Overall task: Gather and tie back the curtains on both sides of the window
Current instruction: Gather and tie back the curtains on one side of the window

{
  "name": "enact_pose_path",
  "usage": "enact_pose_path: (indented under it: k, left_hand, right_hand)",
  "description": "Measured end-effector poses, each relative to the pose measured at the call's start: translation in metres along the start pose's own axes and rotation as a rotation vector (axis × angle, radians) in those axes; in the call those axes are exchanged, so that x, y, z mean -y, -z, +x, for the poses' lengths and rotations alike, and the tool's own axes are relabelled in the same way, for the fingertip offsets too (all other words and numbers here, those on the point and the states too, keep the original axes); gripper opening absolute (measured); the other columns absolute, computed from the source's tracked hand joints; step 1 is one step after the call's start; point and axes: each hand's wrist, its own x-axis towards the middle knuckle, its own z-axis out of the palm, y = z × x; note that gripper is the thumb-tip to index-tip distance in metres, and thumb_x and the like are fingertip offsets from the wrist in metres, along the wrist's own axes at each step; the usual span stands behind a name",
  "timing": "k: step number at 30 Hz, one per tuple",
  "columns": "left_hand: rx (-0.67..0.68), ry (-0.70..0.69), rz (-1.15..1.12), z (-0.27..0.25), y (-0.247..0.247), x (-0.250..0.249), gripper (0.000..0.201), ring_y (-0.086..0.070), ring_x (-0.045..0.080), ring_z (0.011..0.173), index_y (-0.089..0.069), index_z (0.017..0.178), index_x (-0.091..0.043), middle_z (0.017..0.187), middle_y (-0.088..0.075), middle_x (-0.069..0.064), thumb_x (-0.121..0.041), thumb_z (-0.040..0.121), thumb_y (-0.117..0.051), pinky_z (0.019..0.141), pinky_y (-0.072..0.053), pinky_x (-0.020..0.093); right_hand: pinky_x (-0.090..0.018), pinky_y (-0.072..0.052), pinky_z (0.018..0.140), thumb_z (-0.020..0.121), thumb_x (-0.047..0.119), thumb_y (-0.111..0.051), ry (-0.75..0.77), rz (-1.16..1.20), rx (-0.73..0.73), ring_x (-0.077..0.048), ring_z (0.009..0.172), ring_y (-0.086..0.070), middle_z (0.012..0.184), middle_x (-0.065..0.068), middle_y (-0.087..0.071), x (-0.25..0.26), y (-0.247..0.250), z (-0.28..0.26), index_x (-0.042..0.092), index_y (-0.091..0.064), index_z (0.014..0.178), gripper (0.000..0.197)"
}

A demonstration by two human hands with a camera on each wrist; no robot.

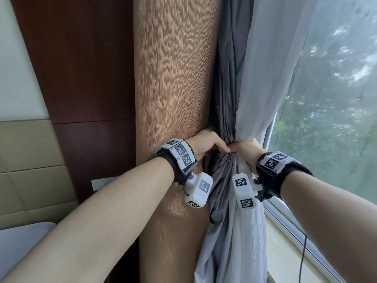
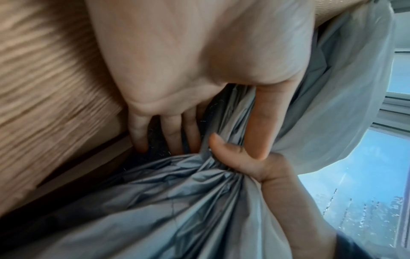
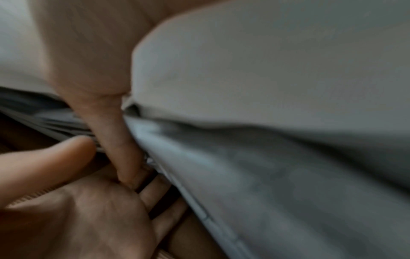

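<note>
A brown textured curtain hangs in the middle, with a grey lining curtain and a white sheer curtain to its right. The grey and sheer cloth is bunched at waist height. My right hand grips that bunch from the window side, thumb pressed into the grey folds. My left hand is slid between the brown curtain and the bunch, fingers straight behind the grey cloth, thumb lying along it. No tie-back is visible.
The window and its pale sill lie to the right, with a black cable hanging over the sill. A dark wood panel, a padded headboard and a bed corner are on the left.
</note>
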Motion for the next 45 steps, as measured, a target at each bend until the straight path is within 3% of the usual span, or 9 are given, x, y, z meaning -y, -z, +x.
enact_pose_path:
  k: [5, 8, 12, 18, 22, 28, 33, 39, 45]
  left_hand:
    - [-0.042, -0.040, 0.011, -0.001, -0.004, -0.002, 0.053, -0.072, 0.030, 0.104, -0.073, 0.113, 0.001, 0.120, -0.074, 0.021, 0.002, 0.060, -0.075, 0.088, -0.057, 0.036]
    - [-0.018, -0.028, -0.008, 0.000, -0.002, -0.002, 0.043, -0.068, 0.024, 0.098, -0.071, 0.118, 0.007, 0.123, -0.072, 0.023, 0.013, 0.074, -0.069, 0.078, -0.054, 0.027]
    - [0.002, -0.032, -0.043, 0.000, -0.001, -0.002, 0.044, -0.068, 0.014, 0.083, -0.070, 0.118, 0.004, 0.118, -0.074, 0.017, 0.016, 0.076, -0.066, 0.063, -0.053, 0.017]
    - [-0.005, -0.044, -0.051, 0.004, -0.004, 0.002, 0.066, -0.066, 0.031, 0.119, -0.066, 0.127, 0.002, 0.127, -0.071, 0.018, 0.009, 0.062, -0.075, 0.107, -0.051, 0.038]
    - [-0.042, -0.051, -0.057, 0.014, -0.004, 0.011, 0.101, -0.064, 0.040, 0.118, -0.063, 0.124, 0.015, 0.124, -0.069, 0.027, -0.014, 0.028, -0.080, 0.112, -0.046, 0.046]
    - [0.004, -0.040, -0.015, 0.019, -0.002, 0.014, 0.103, -0.058, 0.043, 0.128, -0.064, 0.123, 0.015, 0.131, -0.063, 0.030, -0.021, 0.029, -0.083, 0.118, -0.039, 0.052]
    - [0.034, -0.040, 0.005, 0.014, -0.003, 0.009, 0.101, -0.063, 0.044, 0.122, -0.063, 0.124, 0.015, 0.128, -0.064, 0.033, -0.021, 0.033, -0.084, 0.115, -0.043, 0.053]
    - [0.012, -0.036, 0.024, 0.002, -0.002, -0.002, 0.066, -0.059, 0.023, 0.079, -0.069, 0.109, 0.008, 0.094, -0.062, 0.019, -0.006, 0.046, -0.075, 0.076, -0.048, 0.028]
    - [-0.042, -0.068, 0.004, 0.008, -0.005, 0.007, 0.091, -0.068, 0.037, 0.116, -0.067, 0.122, 0.011, 0.122, -0.072, 0.024, -0.007, 0.034, -0.079, 0.111, -0.050, 0.047]
  right_hand:
    - [-0.020, -0.056, 0.061, 0.084, -0.012, -0.070, -0.011, -0.006, -0.055, -0.022, 0.086, -0.069, 0.108, -0.016, -0.074, 0.003, -0.002, -0.001, 0.007, -0.069, 0.103, 0.027]
    - [-0.032, -0.059, 0.077, 0.082, -0.013, -0.069, -0.006, 0.002, -0.060, -0.032, 0.096, -0.073, 0.110, -0.020, -0.076, 0.003, -0.002, -0.001, 0.005, -0.072, 0.100, 0.026]
    - [-0.028, -0.060, 0.073, 0.080, -0.011, -0.071, -0.004, -0.003, -0.066, -0.024, 0.089, -0.073, 0.104, -0.013, -0.078, 0.001, -0.002, 0.000, 0.006, -0.074, 0.100, 0.026]
    - [-0.013, -0.042, 0.038, 0.089, -0.008, -0.066, -0.064, -0.052, -0.062, -0.013, 0.064, -0.054, 0.080, -0.007, -0.063, 0.004, -0.002, 0.000, 0.003, -0.066, 0.096, 0.013]
    - [-0.020, -0.048, 0.048, 0.086, -0.006, -0.067, -0.076, -0.014, -0.065, -0.016, 0.066, -0.062, 0.089, -0.012, -0.070, 0.002, -0.004, 0.001, 0.002, -0.071, 0.100, 0.017]
    - [-0.019, -0.051, 0.049, 0.086, -0.015, -0.061, -0.036, -0.012, -0.026, -0.008, 0.064, -0.070, 0.084, -0.009, -0.071, 0.004, -0.005, 0.000, 0.001, -0.069, 0.099, 0.023]
    - [-0.007, -0.044, 0.047, 0.089, -0.012, -0.065, -0.004, -0.135, -0.023, -0.004, 0.067, -0.053, 0.081, 0.000, -0.063, 0.005, -0.002, 0.006, 0.003, -0.066, 0.101, 0.019]
    - [-0.030, -0.053, 0.065, 0.080, -0.008, -0.070, -0.043, -0.112, -0.069, -0.024, 0.078, -0.063, 0.093, -0.019, -0.072, 0.002, -0.007, 0.010, -0.008, -0.071, 0.103, 0.022]
    - [-0.022, -0.046, 0.051, 0.090, -0.005, -0.065, -0.072, -0.120, -0.056, -0.015, 0.064, -0.051, 0.073, -0.005, -0.059, 0.003, -0.007, 0.007, 0.008, -0.059, 0.077, 0.019]
